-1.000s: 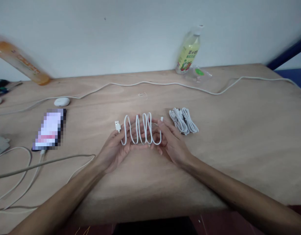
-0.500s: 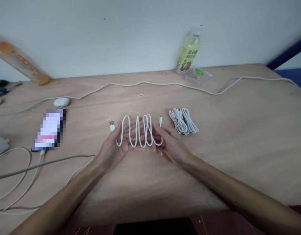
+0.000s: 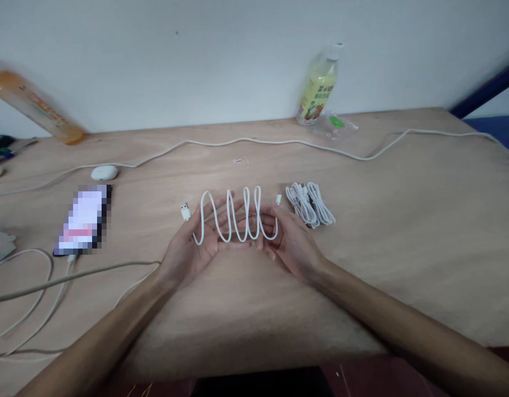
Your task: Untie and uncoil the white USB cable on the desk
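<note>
A white USB cable (image 3: 228,215) lies in loose, stretched coils across both my hands. My left hand (image 3: 192,248) holds its left end, the thumb near the USB plug (image 3: 185,210), with the fingers reaching under the coils. At the other end, my right hand (image 3: 295,242) pinches the cable below its smaller connector (image 3: 278,199), which points up. The fingertips of both hands come close together beneath the coils. Just beyond my right hand, a bundle of coiled white cables (image 3: 310,205) rests on the wooden table (image 3: 386,237).
A phone (image 3: 84,219) with a charging cord and a white earbud case (image 3: 104,172) lie to the left. One long white cord (image 3: 287,141) crosses the back. An orange bottle (image 3: 39,107), a yellow-green bottle (image 3: 319,91) and clear plastic packaging (image 3: 336,125) stand or lie near the wall.
My hands have spread slightly apart, drawing the cable's coils wider. The USB plug has shifted left and tilted; the smaller connector has moved right and up.
</note>
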